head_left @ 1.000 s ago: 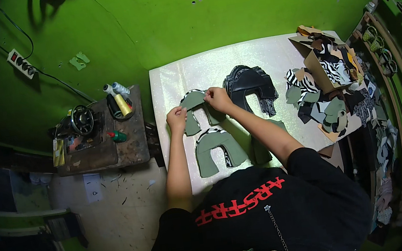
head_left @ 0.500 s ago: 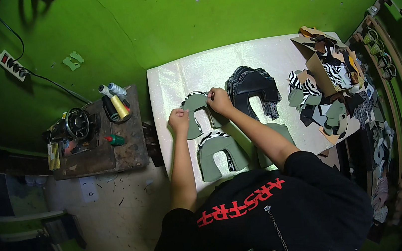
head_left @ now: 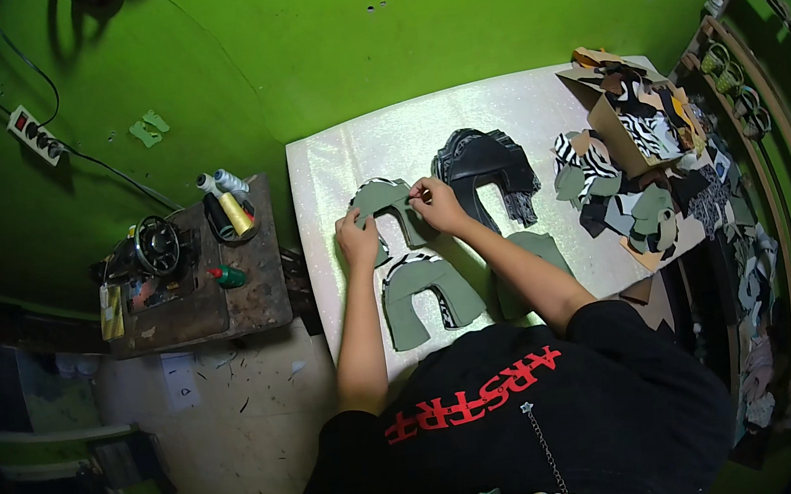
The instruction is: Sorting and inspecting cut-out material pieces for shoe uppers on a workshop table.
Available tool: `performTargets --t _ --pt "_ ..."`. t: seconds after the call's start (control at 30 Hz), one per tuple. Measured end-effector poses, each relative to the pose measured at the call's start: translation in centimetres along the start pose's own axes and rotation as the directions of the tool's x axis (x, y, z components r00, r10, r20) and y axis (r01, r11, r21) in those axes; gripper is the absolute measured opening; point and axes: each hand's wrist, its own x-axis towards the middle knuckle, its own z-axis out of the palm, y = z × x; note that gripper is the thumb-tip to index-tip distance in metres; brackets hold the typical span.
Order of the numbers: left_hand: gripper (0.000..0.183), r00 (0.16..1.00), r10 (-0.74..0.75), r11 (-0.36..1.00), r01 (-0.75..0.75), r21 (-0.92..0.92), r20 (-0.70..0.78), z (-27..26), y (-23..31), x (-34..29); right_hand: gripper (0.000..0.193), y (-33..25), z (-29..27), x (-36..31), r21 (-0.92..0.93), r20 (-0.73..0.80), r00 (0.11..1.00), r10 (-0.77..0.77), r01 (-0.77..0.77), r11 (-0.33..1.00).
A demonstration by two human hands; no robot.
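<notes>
A stack of green U-shaped cut pieces point(head_left: 379, 197) with zebra-striped edges beneath lies on the pale table. My left hand point(head_left: 357, 240) grips its left leg, thumb on top and fingers at the outer edge. My right hand point(head_left: 438, 208) is closed in a pinch at the upper right of this stack; a small dark spot shows at the fingertips, too small to name. Nearer me lies a second green U-shaped stack point(head_left: 409, 312) with zebra pieces under it. A black U-shaped stack point(head_left: 479, 160) sits right of my right hand. Another green piece point(head_left: 540, 254) is partly hidden by my right forearm.
A cardboard box point(head_left: 615, 133) overflowing with scraps stands at the table's right, loose scraps point(head_left: 643, 212) beside it. Left of the table is a sewing machine point(head_left: 158, 246) with thread cones point(head_left: 236, 214) and a green bottle point(head_left: 231, 276). A green wall point(head_left: 312, 50) rises behind.
My left hand has opened out from a tighter fist and sits further over the stack's left leg. My right fingers have drawn into a pinch. The whole view has shifted slightly.
</notes>
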Motion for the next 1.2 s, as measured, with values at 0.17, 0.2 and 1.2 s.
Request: performTargets --t 0.17,0.2,1.2 --pt "0.047 0.991 -0.054 0.998 0.048 0.052 0.121 -0.3 5.2 -2.4 0.009 -0.4 -4.6 -3.0 0.103 -0.137 0.99 0.043 -0.029 0.994" --pt "0.045 0.989 -0.024 1.0 0.023 0.011 0.148 -0.2 5.7 -2.7 0.008 -0.3 -5.5 -3.5 0.127 -0.167 0.985 0.047 -0.025 0.992" --pt "0.02 0.704 0.526 0.834 -0.316 -0.452 0.477 20.5 23.9 -16.7 0.012 6.8 -36.3 -19.6 -0.172 -0.864 0.5 0.053 -0.391 0.904"
